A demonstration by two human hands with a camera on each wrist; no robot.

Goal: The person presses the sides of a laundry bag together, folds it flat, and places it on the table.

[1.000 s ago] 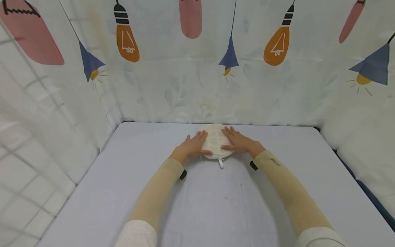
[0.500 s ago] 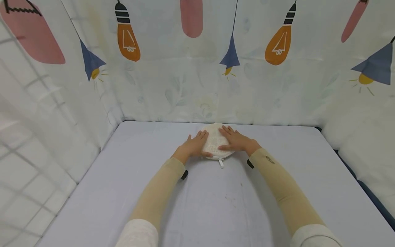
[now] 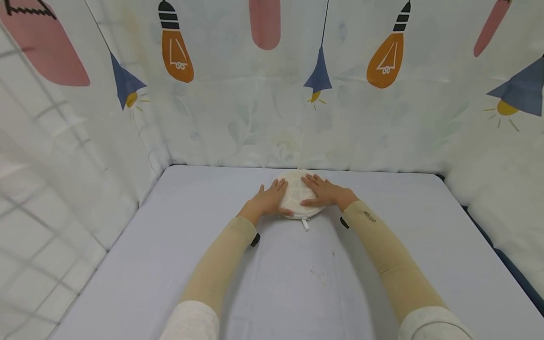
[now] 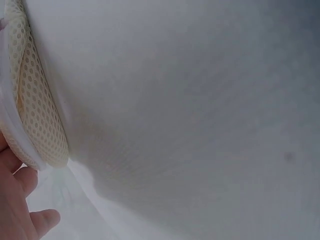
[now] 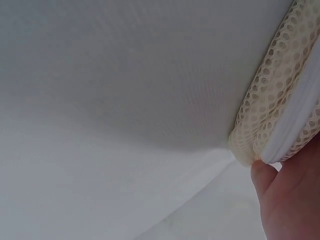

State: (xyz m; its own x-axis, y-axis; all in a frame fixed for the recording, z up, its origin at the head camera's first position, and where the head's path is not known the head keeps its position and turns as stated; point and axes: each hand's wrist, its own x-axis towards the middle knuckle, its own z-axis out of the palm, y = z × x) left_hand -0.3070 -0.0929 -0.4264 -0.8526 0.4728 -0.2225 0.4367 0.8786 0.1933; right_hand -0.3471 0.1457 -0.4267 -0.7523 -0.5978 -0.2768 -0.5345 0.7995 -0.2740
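Note:
A round cream mesh laundry bag (image 3: 295,192) lies near the far edge of the table, its white zipper pull (image 3: 305,225) pointing toward me. My left hand (image 3: 267,200) rests on the bag's left side with fingers spread. On its right side lies my right hand (image 3: 328,193), fingers spread over the mesh. Seen up close in the left wrist view, the bag's mesh side (image 4: 37,100) bulges, and the left hand (image 4: 15,200) touches its edge. In the right wrist view, the right hand (image 5: 290,192) touches the bag's edge beside the white zipper band (image 5: 295,110).
A pale cloth covers the table (image 3: 289,283), with small brownish marks near the middle. White curtain walls printed with lamps and bulbs (image 3: 385,60) stand directly behind and at both sides. A dark wrist strap (image 3: 255,240) shows under the left sleeve.
The right hand has shifted slightly left over the bag. The left hand stays where it was on the bag. The head view has tilted a little.

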